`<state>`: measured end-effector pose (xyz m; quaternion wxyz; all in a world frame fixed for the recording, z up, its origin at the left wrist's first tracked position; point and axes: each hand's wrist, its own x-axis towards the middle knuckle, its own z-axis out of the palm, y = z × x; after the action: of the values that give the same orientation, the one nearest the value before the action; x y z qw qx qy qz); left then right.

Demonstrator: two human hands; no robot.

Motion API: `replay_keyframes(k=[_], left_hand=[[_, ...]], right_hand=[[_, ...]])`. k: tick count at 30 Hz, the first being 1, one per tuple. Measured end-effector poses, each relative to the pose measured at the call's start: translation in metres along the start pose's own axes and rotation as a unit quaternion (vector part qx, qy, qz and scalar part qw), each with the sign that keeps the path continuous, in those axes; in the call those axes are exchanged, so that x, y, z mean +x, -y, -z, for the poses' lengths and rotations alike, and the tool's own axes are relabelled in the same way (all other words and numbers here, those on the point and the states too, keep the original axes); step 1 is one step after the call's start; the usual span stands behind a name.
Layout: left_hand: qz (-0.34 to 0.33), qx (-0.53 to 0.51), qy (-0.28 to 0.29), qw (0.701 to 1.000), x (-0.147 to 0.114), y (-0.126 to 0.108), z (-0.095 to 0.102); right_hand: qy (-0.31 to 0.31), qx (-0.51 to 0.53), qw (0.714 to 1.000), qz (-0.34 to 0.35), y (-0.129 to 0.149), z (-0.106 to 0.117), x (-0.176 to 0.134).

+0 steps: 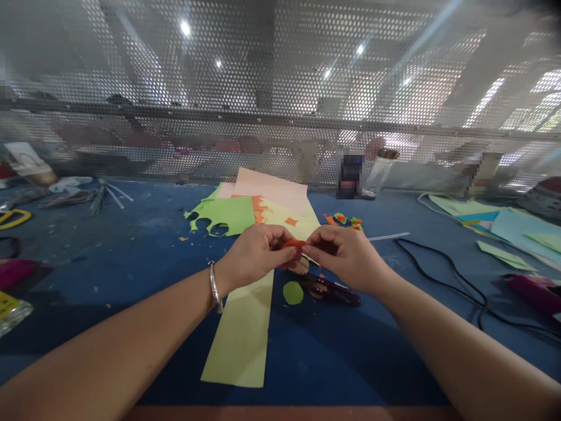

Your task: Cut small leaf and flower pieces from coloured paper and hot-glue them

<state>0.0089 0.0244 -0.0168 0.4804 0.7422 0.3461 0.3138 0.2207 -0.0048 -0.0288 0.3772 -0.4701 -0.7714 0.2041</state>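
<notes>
Between my two hands is a small orange paper piece (296,243), pinched at its edges. My left hand (255,252), with a silver bangle at the wrist, grips its left side. On the right side, the thumb and fingers of my right hand (346,254) are closed on it. Just below the hands lie a green paper circle (293,293) and a pair of dark-handled scissors (335,289), whose blades are partly hidden. A pale yellow paper strip (243,339) runs under my left hand toward the front.
Green paper with round cut-outs (228,211) and a pale pink sheet (274,187) lie beyond my hands. Orange and green paper pieces (344,220) sit to their right. A black cable (447,260) and light blue paper (526,231) are at right. A perforated metal panel (280,76) closes off the back.
</notes>
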Motion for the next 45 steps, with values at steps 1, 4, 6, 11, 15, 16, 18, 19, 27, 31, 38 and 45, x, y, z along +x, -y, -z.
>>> replay_keyframes(k=[1,4,6,11,15,16,18,19,27,31,38,45], left_hand=[[-0.008,0.032,-0.004,0.999,-0.001,-0.001,0.001],[-0.028,0.134,-0.015,0.991,-0.002,-0.003,0.002],[-0.032,0.173,-0.017,0.984,-0.003,-0.005,0.002],[-0.045,0.169,-0.031,0.984,-0.003,-0.006,0.000],[-0.056,0.166,-0.028,0.984,-0.003,-0.006,-0.002],[-0.056,0.173,-0.025,0.983,-0.004,-0.006,-0.003],[-0.058,0.200,-0.019,0.978,-0.005,-0.007,-0.003],[-0.061,0.218,-0.018,0.974,-0.005,-0.007,-0.002],[-0.046,0.255,-0.026,0.965,-0.005,-0.010,0.002],[-0.019,0.263,-0.005,0.965,-0.006,-0.011,0.007],[0.008,0.288,0.032,0.957,-0.007,-0.015,0.024],[-0.053,0.149,0.020,0.987,-0.005,-0.009,0.006]], right_hand=[[0.007,0.002,1.000,0.004,-0.001,-0.001,0.000],[0.017,-0.001,1.000,0.012,0.001,-0.002,-0.001],[0.019,-0.011,1.000,0.008,0.004,-0.003,-0.001],[0.021,-0.007,1.000,0.004,0.010,-0.002,-0.001],[0.015,-0.013,1.000,0.014,0.011,-0.002,-0.001],[0.016,-0.015,1.000,0.016,0.011,-0.002,-0.001],[0.020,-0.015,1.000,0.015,0.011,-0.003,-0.001],[0.023,-0.013,1.000,0.013,0.011,-0.003,-0.002],[0.027,-0.011,0.999,0.014,0.014,-0.004,-0.002],[0.039,-0.016,0.999,0.000,0.016,-0.006,-0.003],[0.037,-0.067,0.997,-0.006,0.012,-0.002,-0.001],[0.069,-0.082,0.994,-0.010,0.014,-0.003,-0.003]])
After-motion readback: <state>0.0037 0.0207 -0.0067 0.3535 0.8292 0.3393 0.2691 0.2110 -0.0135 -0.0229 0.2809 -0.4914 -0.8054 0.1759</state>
